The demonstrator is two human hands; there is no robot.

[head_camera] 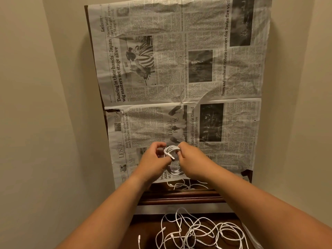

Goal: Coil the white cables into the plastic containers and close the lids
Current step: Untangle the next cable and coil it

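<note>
The left hand pinches the coiled white cable at its nine o'clock, and the right hand grips its three o'clock, low over the counter. It looks light and springy: hold across all loops, or they likely unwind.

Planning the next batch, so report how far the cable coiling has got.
Done: nothing visibly packed or closed. In hand: left hand and right hand grip one coiled white cable above the newspaper. Remaining: the tangle of loose white cables nearest the camera, then boxing and lids.
</note>
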